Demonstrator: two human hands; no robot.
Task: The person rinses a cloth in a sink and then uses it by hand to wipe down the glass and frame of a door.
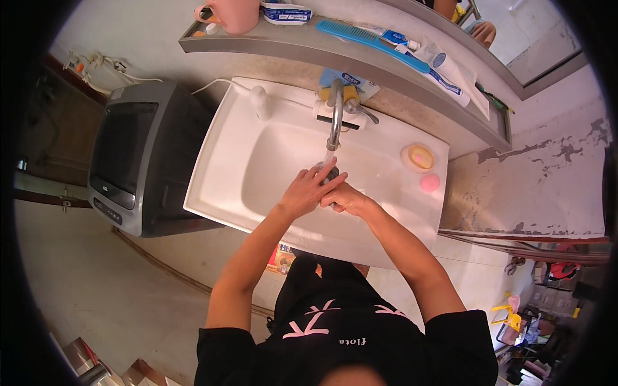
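Note:
Both hands meet over the white sink basin (pixel 259 174), below the curved metal faucet (pixel 335 119) with water running from it. A small dark object (pixel 332 174) shows between them; its kind I cannot make out. My right hand (pixel 349 199) is closed around this object, its fingers partly hidden. Across the top lies my left hand (pixel 306 193), with its fingers stretched out and touching the object and the right hand's fingers. The faucet's lever (pixel 368 115) points off to the right.
A soap dish with yellow soap (pixel 421 157) and a pink round item (pixel 430 183) sit on the sink's right rim. A white bottle (pixel 259 103) stands at back left. Above hangs a shelf (pixel 290 48) with a pink mug (pixel 235 14), blue comb (pixel 373 44) and tubes. A grey washing machine (pixel 151 161) stands left.

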